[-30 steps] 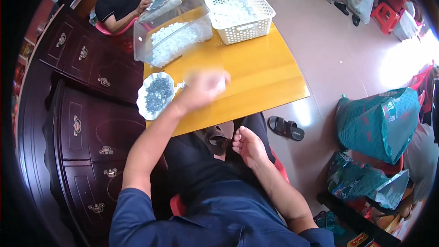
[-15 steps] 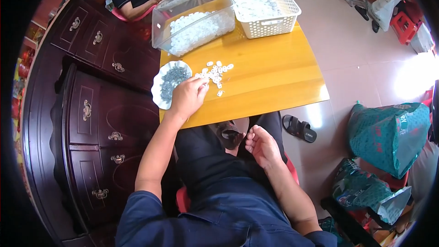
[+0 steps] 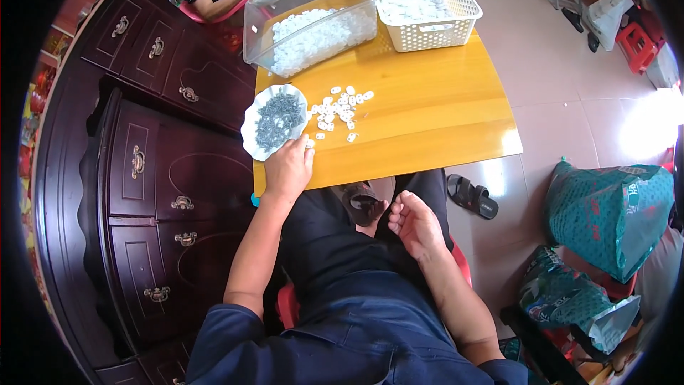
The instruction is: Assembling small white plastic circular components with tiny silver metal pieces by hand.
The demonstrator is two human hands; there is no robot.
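Left grip (image 3: 288, 167): fingers bunched, hold unclear, by scalloped bowl (image 3: 250, 128), left of centre | right grip (image 3: 417, 225): half-curled, contents unclear, lower centre | white pieces (image 3: 332, 109): scattered on worktop (image 3: 434, 114), mid-frame.

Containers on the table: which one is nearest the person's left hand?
The scalloped white dish of dark pieces, beside the left hand; the clear bin and white perforated basket stand farther back.

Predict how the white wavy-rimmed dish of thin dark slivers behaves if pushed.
The dish likely holds its shape, given its raised wavy rim. At the glossy yellow wooden table's left edge, it may slide off. Its loose slivers could spill if tipped.
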